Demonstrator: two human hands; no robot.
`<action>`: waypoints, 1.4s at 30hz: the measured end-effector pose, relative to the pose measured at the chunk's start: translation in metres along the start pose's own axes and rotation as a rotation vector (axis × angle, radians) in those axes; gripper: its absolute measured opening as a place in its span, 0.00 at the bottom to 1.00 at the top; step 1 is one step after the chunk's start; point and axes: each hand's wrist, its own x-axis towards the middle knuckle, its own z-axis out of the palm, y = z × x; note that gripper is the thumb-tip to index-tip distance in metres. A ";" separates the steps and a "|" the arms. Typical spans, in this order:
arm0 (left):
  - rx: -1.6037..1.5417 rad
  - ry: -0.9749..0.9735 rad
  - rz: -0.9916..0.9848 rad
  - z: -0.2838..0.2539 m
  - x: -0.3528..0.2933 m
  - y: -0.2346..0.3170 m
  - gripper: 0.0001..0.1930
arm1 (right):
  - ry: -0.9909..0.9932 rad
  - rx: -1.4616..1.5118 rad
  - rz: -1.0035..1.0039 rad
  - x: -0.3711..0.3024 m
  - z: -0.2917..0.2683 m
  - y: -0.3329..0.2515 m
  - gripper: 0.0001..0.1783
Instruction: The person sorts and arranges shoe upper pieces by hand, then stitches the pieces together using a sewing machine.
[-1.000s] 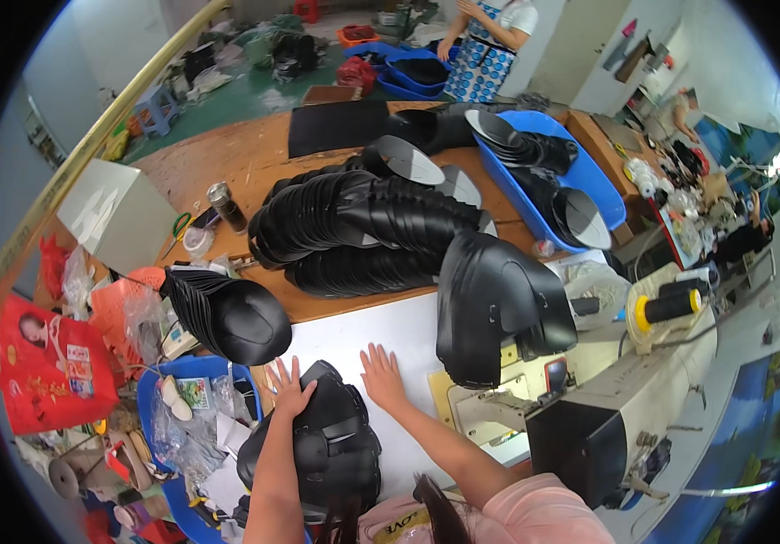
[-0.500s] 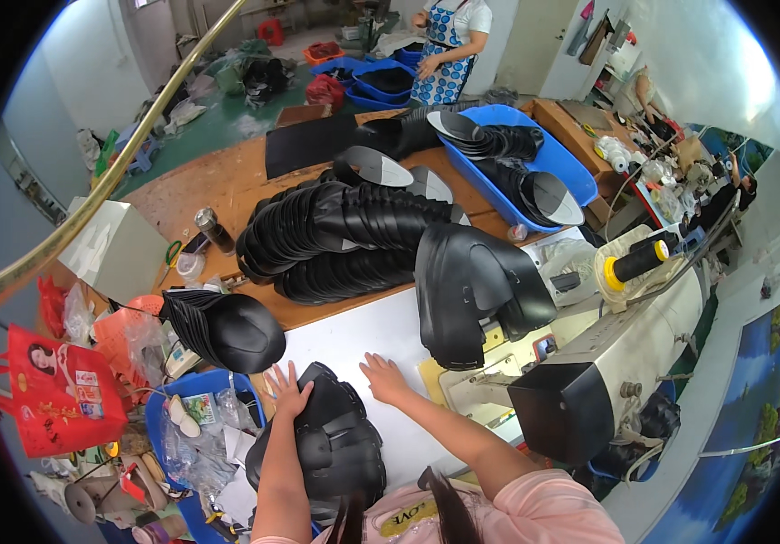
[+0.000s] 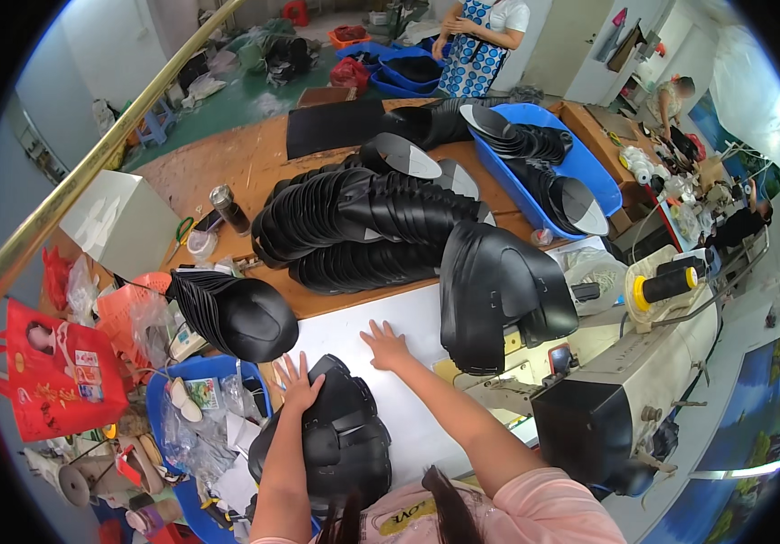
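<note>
Several blk pcs (image 3: 349, 455) by L hand (image 3: 299, 390), R hand (image 3: 389, 349) apart.

Left hand (image 3: 300, 390) — at black pieces (image 3: 346, 453)

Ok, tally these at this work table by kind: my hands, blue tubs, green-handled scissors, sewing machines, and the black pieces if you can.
Hands: 2, left hand and right hand
Blue tub: 1
Scissors: 1
Sewing machine: 1
Total: 5, leaving out the black pieces, which overlap too much to count.
</note>
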 end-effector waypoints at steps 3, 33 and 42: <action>0.016 -0.008 -0.005 0.000 0.002 0.001 0.41 | -0.092 0.073 -0.041 0.026 -0.028 0.012 0.38; 0.003 -0.014 0.000 -0.002 0.000 -0.002 0.42 | 0.966 0.361 -0.181 0.073 -0.192 0.032 0.15; -0.089 -0.125 0.028 -0.027 -0.001 -0.001 0.39 | 0.424 0.102 -0.411 -0.126 0.091 -0.063 0.35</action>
